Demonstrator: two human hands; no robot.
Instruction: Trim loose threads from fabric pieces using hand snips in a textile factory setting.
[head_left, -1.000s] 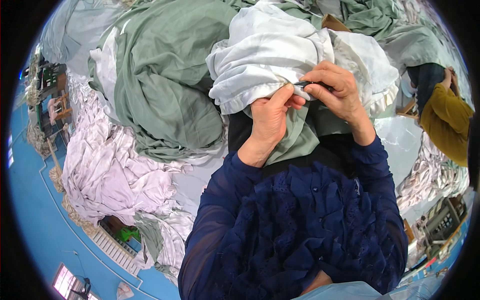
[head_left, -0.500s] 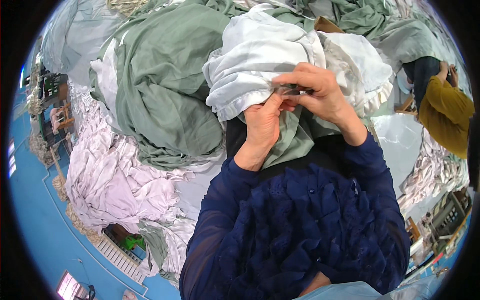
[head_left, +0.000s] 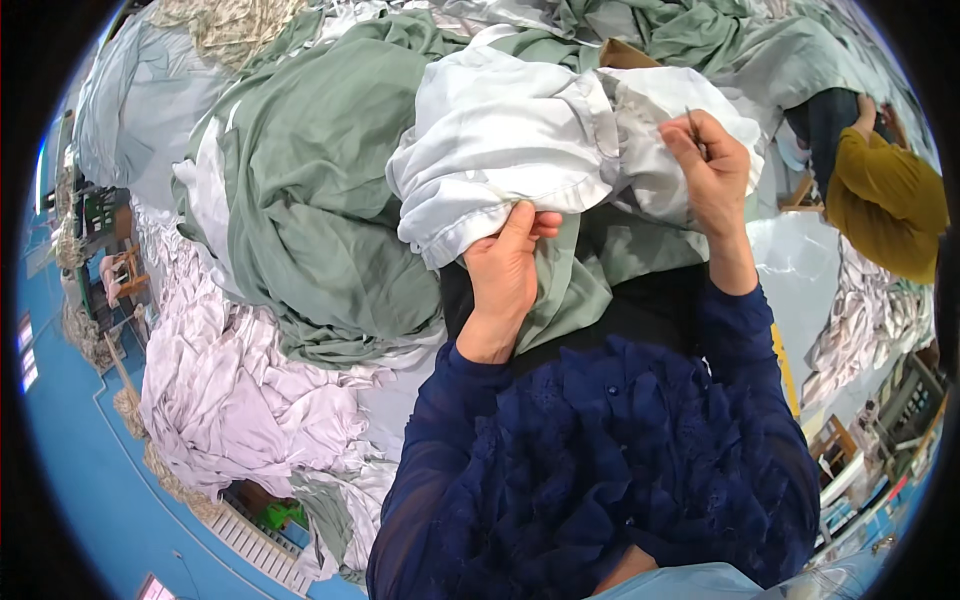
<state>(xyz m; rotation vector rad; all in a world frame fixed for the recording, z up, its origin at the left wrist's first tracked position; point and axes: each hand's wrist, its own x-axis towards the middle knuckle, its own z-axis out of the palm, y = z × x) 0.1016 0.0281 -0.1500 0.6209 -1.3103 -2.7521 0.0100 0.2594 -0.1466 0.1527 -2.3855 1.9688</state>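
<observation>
My left hand [head_left: 507, 265] pinches the hemmed edge of a white cloth [head_left: 505, 130] between thumb and fingers. The cloth is bunched in folds in front of me. Off to the right, apart from that hem, my right hand [head_left: 715, 170] is closed around a small dark metal tool [head_left: 692, 122] that looks like thread snips. Most of the tool is hidden by the fingers. Behind this hand lies more off-white cloth [head_left: 650, 130]. Below my left hand a strip of green cloth [head_left: 560, 290] hangs toward my lap.
A large heap of green cloth [head_left: 320, 200] lies to the left, with pale pink cloth [head_left: 250, 390] nearer me. Light blue cloth [head_left: 150, 100] is at the far left. A person in a mustard top [head_left: 885, 210] works at the right. The floor [head_left: 90, 480] is blue.
My right hand has moved away from my left, up and to the right, with the dark tool in it. My left hand still pinches the white hem, slightly lower and further left.
</observation>
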